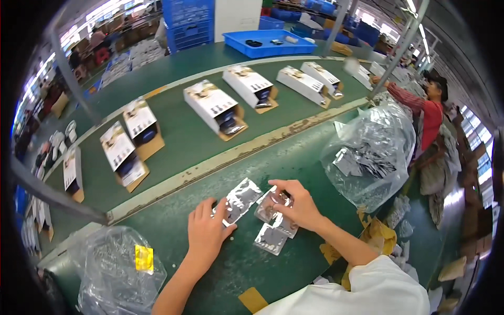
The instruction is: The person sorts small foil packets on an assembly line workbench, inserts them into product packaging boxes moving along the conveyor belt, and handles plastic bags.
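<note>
Head view looks down on two bare hands working over a dark green table (252,262) with a matte, slightly scuffed top. Left hand (206,231) lies flat with fingers spread, pressing the edge of a shiny silver foil packet (240,198) that rests on the table just ahead of it. Right hand (296,206) is curled, fingertips pinching the top packet of a small pile of foil packets (273,223), crinkled and rectangular, lying between the two hands and fanned toward the person. Near the right, a big clear plastic bag (375,152) bulges with more silver packets; another clear bag (113,270) with a yellow label sits flatter at the lower left. Crumpled yellow paper (375,236) lies by the right forearm, and a tan tape patch (253,299) marks the near edge. Beyond a worn pale strip, a green conveyor belt (184,136) carries a row of open cardboard boxes (215,107) with white printed lids. Farther back stands a blue plastic tray (268,43) and stacked blue crates (188,21). At the right a person in a red top (428,113) reaches over the belt, in a bright factory hall.
</note>
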A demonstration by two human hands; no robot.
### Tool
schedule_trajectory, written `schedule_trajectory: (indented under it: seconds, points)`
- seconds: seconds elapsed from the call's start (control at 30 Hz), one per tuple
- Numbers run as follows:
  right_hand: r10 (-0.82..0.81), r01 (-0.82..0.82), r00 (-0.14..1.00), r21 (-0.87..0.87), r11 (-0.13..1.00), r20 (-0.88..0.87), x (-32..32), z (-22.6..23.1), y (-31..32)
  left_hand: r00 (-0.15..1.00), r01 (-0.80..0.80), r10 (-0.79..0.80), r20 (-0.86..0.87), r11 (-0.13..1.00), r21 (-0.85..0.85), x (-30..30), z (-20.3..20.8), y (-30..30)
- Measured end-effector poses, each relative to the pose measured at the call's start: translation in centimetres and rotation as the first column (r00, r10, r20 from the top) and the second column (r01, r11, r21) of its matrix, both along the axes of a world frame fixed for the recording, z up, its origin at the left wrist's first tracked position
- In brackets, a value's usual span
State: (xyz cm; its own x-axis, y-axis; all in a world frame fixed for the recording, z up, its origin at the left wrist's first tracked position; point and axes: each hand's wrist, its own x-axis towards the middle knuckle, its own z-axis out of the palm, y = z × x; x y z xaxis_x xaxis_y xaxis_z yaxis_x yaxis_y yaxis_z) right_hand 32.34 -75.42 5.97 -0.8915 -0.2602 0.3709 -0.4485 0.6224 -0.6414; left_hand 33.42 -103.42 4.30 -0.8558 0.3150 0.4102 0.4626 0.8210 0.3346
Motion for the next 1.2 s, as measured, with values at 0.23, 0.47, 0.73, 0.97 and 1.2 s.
schedule_trajectory:
  seconds: [0.23,0.47,0.73,0.97,1.2]
  points:
    - [0.219,-0.063,0.896,-0.379,0.923,0.385,-4.7,0.6,-6.9,0.995,0.042,-0.046,-0.091,0.998,-0.040,0.7,-0.6,-6.4]
    - [0.215,-0.284,0.777,-0.025,0.959,-0.592,-15.9,0.4,-25.6,0.995,0.048,-0.075,0.071,0.946,0.321,1.7,0.8,-12.2]
    - [0.254,-0.188,0.870,0.192,0.963,-0.422,-23.4,-6.4,-32.4,0.865,-0.274,0.258,-0.431,0.961,0.024,-3.9,-1.0,-20.1]
    - [0.346,-0.324,0.935,0.209,0.923,-0.080,-9.3,-2.7,-24.8,0.790,-0.339,0.242,-0.563,0.938,-0.072,-7.6,-1.3,-24.3]
    - [0.103,-0.124,0.990,0.258,0.958,0.096,7.7,-2.4,-15.6,0.827,-0.202,0.146,-0.542,0.978,-0.045,-6.3,-1.3,-23.0]
